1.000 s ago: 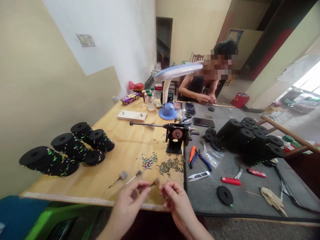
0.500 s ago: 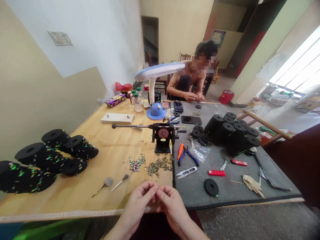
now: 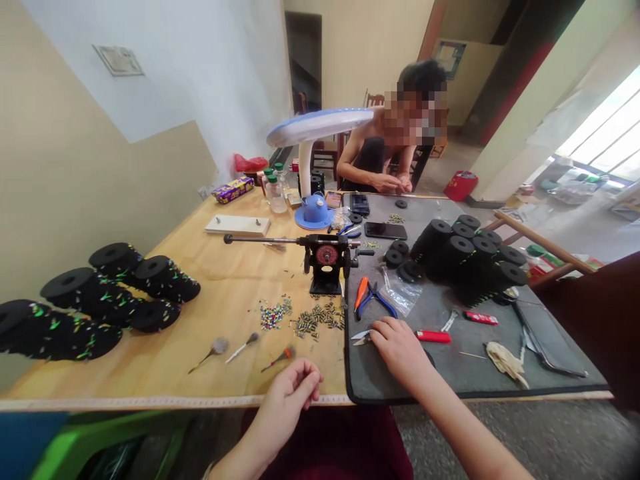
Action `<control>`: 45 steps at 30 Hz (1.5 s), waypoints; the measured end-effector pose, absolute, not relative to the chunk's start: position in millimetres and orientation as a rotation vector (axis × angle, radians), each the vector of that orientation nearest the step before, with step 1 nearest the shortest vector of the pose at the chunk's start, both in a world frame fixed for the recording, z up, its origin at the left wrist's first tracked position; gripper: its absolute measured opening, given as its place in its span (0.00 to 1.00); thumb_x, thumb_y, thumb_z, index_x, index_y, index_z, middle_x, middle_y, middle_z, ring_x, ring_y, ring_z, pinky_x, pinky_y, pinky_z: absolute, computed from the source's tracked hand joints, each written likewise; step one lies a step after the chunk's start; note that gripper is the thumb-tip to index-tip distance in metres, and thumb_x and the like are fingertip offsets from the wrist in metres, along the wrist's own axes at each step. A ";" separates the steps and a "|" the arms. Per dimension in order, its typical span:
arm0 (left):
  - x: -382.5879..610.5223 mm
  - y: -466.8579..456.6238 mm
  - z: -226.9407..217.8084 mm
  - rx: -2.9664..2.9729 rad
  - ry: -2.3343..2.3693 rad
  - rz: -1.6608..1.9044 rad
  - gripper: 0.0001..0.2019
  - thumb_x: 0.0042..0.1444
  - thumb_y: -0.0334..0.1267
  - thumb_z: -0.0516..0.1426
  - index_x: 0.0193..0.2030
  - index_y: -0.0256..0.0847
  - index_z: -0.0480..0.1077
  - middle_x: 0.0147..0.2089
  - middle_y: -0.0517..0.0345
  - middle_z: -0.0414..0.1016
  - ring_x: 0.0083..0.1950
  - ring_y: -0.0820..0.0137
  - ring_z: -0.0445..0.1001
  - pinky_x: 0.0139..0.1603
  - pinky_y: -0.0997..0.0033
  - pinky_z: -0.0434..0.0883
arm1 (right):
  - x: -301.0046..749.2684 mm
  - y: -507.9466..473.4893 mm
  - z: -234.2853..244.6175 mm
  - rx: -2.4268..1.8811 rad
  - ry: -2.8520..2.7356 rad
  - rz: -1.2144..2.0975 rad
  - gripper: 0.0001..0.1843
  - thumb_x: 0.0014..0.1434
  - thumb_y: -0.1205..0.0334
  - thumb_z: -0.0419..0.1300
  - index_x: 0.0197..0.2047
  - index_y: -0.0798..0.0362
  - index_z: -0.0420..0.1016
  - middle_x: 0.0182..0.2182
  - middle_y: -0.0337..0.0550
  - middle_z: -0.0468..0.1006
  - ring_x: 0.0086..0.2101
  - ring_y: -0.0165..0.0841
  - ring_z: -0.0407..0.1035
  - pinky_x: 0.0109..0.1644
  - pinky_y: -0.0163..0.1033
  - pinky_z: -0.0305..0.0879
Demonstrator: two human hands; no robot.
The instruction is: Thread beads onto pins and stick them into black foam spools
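Observation:
My right hand point(image 3: 397, 348) lies on the grey mat point(image 3: 450, 377), its fingers curled over the small thread snips point(image 3: 361, 335), whose blades poke out to the left. My left hand point(image 3: 293, 389) hovers at the table's near edge with fingers pinched together; what they pinch is too small to make out. An orange-tipped feathered piece point(image 3: 279, 359) lies on the wood just beyond the left hand, beside two grey-tipped ones point(image 3: 215, 347). A red lighter point(image 3: 433, 337) rests right of my right hand.
A hand-crank winder point(image 3: 325, 257) stands mid-table with small brass tubes point(image 3: 315, 320) and coloured beads point(image 3: 273, 315) in front. Stacks of black foam discs point(image 3: 95, 293) lie left and right point(image 3: 465, 257). Pliers point(image 3: 370, 297), a lamp point(image 3: 313, 137) and a seated person point(image 3: 395, 160) are beyond.
My right hand left the left hand and reached out right onto the mat over the snips. The orange-tipped piece now lies on the table. The left hand stayed pinched near the edge.

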State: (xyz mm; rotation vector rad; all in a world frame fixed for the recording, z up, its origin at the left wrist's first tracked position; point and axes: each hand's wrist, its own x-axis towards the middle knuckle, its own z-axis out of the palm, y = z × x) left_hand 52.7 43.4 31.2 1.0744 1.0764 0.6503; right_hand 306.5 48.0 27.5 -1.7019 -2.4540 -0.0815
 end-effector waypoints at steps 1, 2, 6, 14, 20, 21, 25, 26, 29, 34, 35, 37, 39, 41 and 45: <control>52.9 42.6 30.8 1.064 1.079 0.656 0.18 0.50 0.54 0.58 0.28 0.39 0.65 0.22 0.64 0.65 0.24 0.74 0.60 0.27 0.75 0.59 | 306.4 49.3 25.7 -1.686 -2.456 -0.086 0.10 0.57 0.76 0.56 0.36 0.54 0.74 0.41 0.51 0.79 0.44 0.43 0.68 0.46 0.45 0.65; 52.9 41.8 30.7 1.057 1.083 0.659 0.18 0.50 0.54 0.58 0.28 0.39 0.65 0.22 0.64 0.64 0.24 0.73 0.61 0.28 0.75 0.60 | 306.6 49.8 24.6 -1.673 -2.434 -0.076 0.09 0.57 0.76 0.55 0.35 0.54 0.73 0.40 0.52 0.79 0.43 0.42 0.69 0.46 0.45 0.65; 51.3 39.8 29.6 1.106 1.102 0.660 0.16 0.52 0.51 0.57 0.29 0.39 0.64 0.23 0.64 0.63 0.26 0.72 0.62 0.29 0.74 0.62 | 308.6 43.2 29.2 -1.635 -2.077 0.104 0.09 0.55 0.74 0.52 0.35 0.54 0.70 0.35 0.50 0.79 0.38 0.40 0.72 0.44 0.43 0.67; 49.4 37.0 26.6 1.412 1.139 0.700 0.12 0.57 0.45 0.53 0.29 0.39 0.66 0.25 0.62 0.64 0.29 0.70 0.64 0.32 0.72 0.63 | 286.2 17.3 41.5 -1.306 -0.862 0.896 0.07 0.58 0.58 0.57 0.32 0.50 0.63 0.30 0.43 0.80 0.30 0.34 0.75 0.36 0.39 0.73; 45.1 43.1 30.1 1.243 1.094 0.737 0.14 0.56 0.49 0.55 0.31 0.39 0.66 0.24 0.63 0.62 0.27 0.71 0.63 0.31 0.73 0.63 | 301.8 30.5 37.2 -1.365 -0.786 1.094 0.16 0.53 0.50 0.63 0.33 0.52 0.65 0.28 0.42 0.81 0.24 0.30 0.72 0.30 0.35 0.70; 43.3 45.2 31.8 1.206 1.091 0.757 0.14 0.56 0.49 0.55 0.32 0.39 0.66 0.24 0.63 0.62 0.27 0.72 0.62 0.30 0.73 0.62 | 305.6 32.6 36.9 -1.384 -0.830 1.116 0.17 0.53 0.48 0.63 0.33 0.52 0.66 0.27 0.43 0.81 0.23 0.30 0.71 0.28 0.34 0.69; 34.9 52.7 42.1 1.090 1.100 0.839 0.15 0.55 0.50 0.57 0.33 0.39 0.67 0.25 0.64 0.62 0.27 0.74 0.59 0.30 0.75 0.61 | 317.9 36.2 35.4 -1.480 -0.929 1.100 0.19 0.53 0.44 0.61 0.34 0.52 0.67 0.30 0.47 0.82 0.27 0.35 0.75 0.30 0.36 0.70; 33.2 54.1 44.8 1.071 1.102 0.849 0.15 0.54 0.50 0.57 0.33 0.38 0.67 0.25 0.64 0.62 0.28 0.74 0.59 0.31 0.75 0.61 | 320.9 36.1 35.0 -1.528 -0.980 1.052 0.17 0.55 0.45 0.59 0.35 0.51 0.67 0.31 0.47 0.82 0.30 0.37 0.76 0.31 0.37 0.70; 29.8 57.4 51.2 1.037 1.120 0.865 0.17 0.52 0.53 0.59 0.33 0.38 0.68 0.25 0.63 0.62 0.29 0.74 0.59 0.32 0.75 0.61 | 331.0 34.1 36.9 -1.715 -1.297 0.776 0.12 0.62 0.51 0.52 0.37 0.50 0.69 0.31 0.45 0.82 0.32 0.37 0.76 0.35 0.38 0.69; 27.4 62.9 51.9 1.002 1.144 0.883 0.18 0.49 0.54 0.61 0.33 0.39 0.69 0.26 0.63 0.64 0.29 0.73 0.59 0.31 0.76 0.61 | 348.5 27.8 54.7 -1.913 -1.880 0.364 0.12 0.64 0.58 0.49 0.38 0.49 0.72 0.27 0.40 0.79 0.29 0.34 0.73 0.33 0.34 0.61; 27.0 63.8 51.0 0.994 1.148 0.884 0.18 0.48 0.54 0.62 0.33 0.40 0.69 0.28 0.62 0.65 0.30 0.73 0.59 0.31 0.76 0.61 | 351.4 26.6 58.6 -1.948 -1.950 0.306 0.12 0.64 0.57 0.49 0.38 0.49 0.72 0.27 0.40 0.79 0.29 0.34 0.73 0.32 0.34 0.60; 26.5 65.5 49.1 0.977 1.153 0.883 0.19 0.46 0.54 0.63 0.33 0.40 0.69 0.31 0.61 0.68 0.31 0.73 0.60 0.32 0.76 0.62 | 357.3 24.8 64.3 -2.028 -2.052 0.200 0.15 0.65 0.54 0.48 0.38 0.50 0.73 0.27 0.42 0.79 0.29 0.34 0.73 0.31 0.33 0.58; 26.8 67.0 47.9 0.969 1.158 0.873 0.19 0.44 0.54 0.64 0.32 0.40 0.69 0.32 0.61 0.68 0.32 0.72 0.61 0.32 0.76 0.62 | 364.5 23.3 67.0 -2.105 -2.136 0.113 0.18 0.65 0.49 0.48 0.38 0.50 0.74 0.26 0.43 0.79 0.29 0.35 0.73 0.30 0.33 0.56; 28.0 68.0 47.9 0.972 1.163 0.860 0.20 0.44 0.55 0.64 0.32 0.40 0.69 0.29 0.62 0.67 0.31 0.72 0.61 0.32 0.75 0.63 | 373.7 21.3 68.6 -2.163 -2.200 0.061 0.20 0.64 0.46 0.48 0.36 0.50 0.74 0.25 0.44 0.79 0.27 0.36 0.73 0.28 0.33 0.54; 31.5 67.0 49.7 1.047 1.170 0.840 0.19 0.47 0.55 0.61 0.32 0.40 0.69 0.25 0.64 0.64 0.28 0.73 0.60 0.30 0.76 0.62 | 389.4 12.2 72.9 -2.206 -2.024 0.080 0.22 0.62 0.44 0.48 0.31 0.51 0.73 0.22 0.44 0.79 0.25 0.37 0.72 0.27 0.34 0.56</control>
